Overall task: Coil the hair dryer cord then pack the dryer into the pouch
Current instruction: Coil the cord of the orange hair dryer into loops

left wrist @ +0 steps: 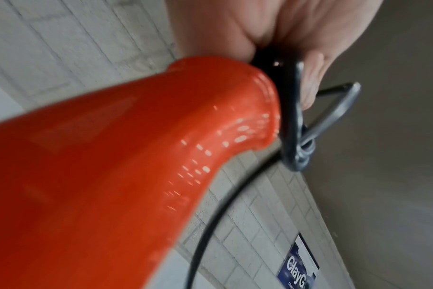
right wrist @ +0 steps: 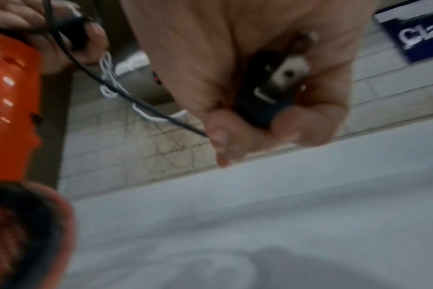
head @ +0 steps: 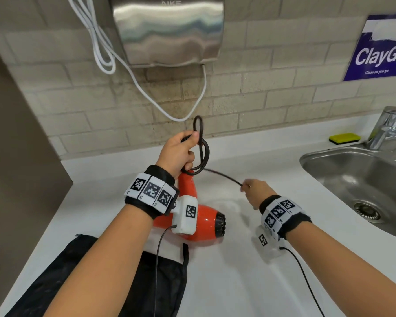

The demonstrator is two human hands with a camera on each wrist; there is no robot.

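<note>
The left hand grips the cord loops at the end of the orange dryer's handle. The right hand holds the plug. The black pouch lies flat on the counter, just under the dryer.

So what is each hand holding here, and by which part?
The left hand grips the cord's coiled loops at the end of the orange dryer's handle. The right hand grips the plug end.

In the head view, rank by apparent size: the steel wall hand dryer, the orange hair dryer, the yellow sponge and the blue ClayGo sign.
1. Steel wall hand dryer.
2. Orange hair dryer, partly hidden by the left wrist.
3. Blue ClayGo sign, cut off at the frame edge, so these two are unsure.
4. Yellow sponge.
</note>
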